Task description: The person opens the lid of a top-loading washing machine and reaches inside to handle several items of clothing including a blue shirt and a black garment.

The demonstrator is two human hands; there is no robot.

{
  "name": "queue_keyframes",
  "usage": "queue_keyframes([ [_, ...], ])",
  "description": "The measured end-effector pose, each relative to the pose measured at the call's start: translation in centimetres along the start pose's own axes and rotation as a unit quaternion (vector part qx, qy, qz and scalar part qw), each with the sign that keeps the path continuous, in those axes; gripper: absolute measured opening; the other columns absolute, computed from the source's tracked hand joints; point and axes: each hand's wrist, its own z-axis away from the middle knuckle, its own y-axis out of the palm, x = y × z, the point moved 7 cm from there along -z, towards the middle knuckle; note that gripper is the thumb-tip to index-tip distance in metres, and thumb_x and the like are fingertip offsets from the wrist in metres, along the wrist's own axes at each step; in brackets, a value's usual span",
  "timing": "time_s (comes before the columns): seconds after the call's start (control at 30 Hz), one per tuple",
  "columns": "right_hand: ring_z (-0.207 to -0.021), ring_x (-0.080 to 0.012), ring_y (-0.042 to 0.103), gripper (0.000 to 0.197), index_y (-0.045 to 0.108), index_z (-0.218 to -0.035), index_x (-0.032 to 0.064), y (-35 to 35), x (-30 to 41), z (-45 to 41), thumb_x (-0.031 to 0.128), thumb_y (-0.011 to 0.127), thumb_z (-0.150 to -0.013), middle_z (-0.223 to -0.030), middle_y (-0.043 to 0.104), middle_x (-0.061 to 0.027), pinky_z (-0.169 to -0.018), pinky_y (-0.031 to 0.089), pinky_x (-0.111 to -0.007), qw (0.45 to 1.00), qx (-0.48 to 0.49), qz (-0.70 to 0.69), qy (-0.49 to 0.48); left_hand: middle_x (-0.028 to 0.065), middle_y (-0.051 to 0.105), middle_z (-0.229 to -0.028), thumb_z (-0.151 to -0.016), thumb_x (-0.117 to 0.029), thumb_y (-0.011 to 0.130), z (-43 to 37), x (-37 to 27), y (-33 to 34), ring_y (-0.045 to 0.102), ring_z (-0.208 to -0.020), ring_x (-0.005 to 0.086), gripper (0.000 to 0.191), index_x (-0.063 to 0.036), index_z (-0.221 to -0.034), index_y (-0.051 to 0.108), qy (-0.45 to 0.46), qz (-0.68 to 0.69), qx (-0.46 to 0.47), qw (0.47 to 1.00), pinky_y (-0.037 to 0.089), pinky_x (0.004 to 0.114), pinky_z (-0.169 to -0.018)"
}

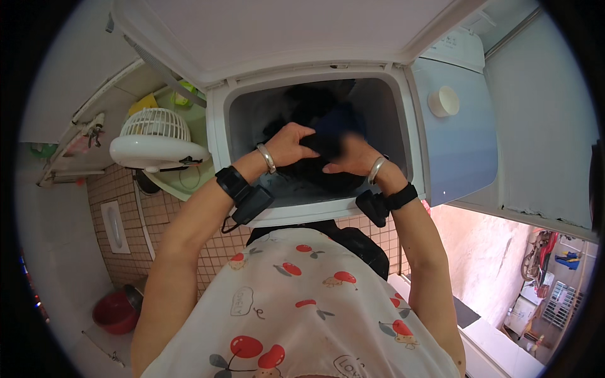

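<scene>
Before me stands an open white tub (pixel 217 118) with rounded corners, its wide white lid (pixel 302 33) raised at the back. Dark wet-looking clothes (pixel 309 101) lie inside, black with a dark blue piece (pixel 340 120) among them. Down in the tub, my left hand (pixel 288 146) pinches a black cloth (pixel 326 144) between thumb and fingers. My right hand (pixel 357 158), partly blurred, grips the same cloth from the other side. Shadow hides the tub's bottom and the garments' shapes.
At the left, a white slatted basket (pixel 153 125) stands over a light green basin (pixel 189 184). A grey hose (pixel 163 71) runs beside the tub. To the right, a white cup (pixel 443 101) rests on a bluish appliance top (pixel 461 151). A red basin (pixel 116 312) sits lower left near a squat toilet (pixel 115 227).
</scene>
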Motion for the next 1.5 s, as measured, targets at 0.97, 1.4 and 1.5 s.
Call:
queue_keyframes([
  [0.97,-0.085,-0.0240,0.058,0.040,0.053,-0.106,-0.0049,0.2,-1.9,-0.9,0.004,0.064,-0.069,-0.093,0.061,-0.0152,-0.079,0.044,-0.030,0.955,-0.142,-0.253,-0.059,0.0138,0.065,-0.082,-0.068,-0.014,0.069,1.1,3.4,-0.7,0.061,-0.074,0.0224,0.030,0.0034,-0.091,0.063,-0.128,-0.199,-0.071,0.969,0.047,0.030,-0.071],
  [1.4,-0.086,-0.0236,0.057,0.034,0.056,-0.101,-0.0037,1.5,-2.5,-1.0,0.005,0.063,-0.068,-0.094,0.061,-0.0158,-0.079,0.044,-0.029,0.922,-0.122,-0.366,-0.008,0.0162,0.063,-0.080,-0.062,-0.010,0.066,1.1,3.4,-0.1,0.060,-0.072,0.0259,0.033,0.0056,-0.091,0.060,-0.060,-0.116,-0.113,0.985,0.047,0.031,-0.070],
  [1.5,-0.083,-0.0192,0.055,0.039,0.054,-0.102,-0.0033,1.7,-1.1,-0.6,0.005,0.063,-0.066,-0.093,0.061,-0.0138,-0.078,0.044,-0.028,0.957,-0.148,-0.246,-0.050,0.0236,0.062,-0.086,-0.062,-0.009,0.062,1.0,4.8,-0.4,0.061,-0.081,0.0343,0.033,0.0060,-0.092,0.061,-0.148,-0.200,-0.131,0.960,0.048,0.034,-0.075],
])
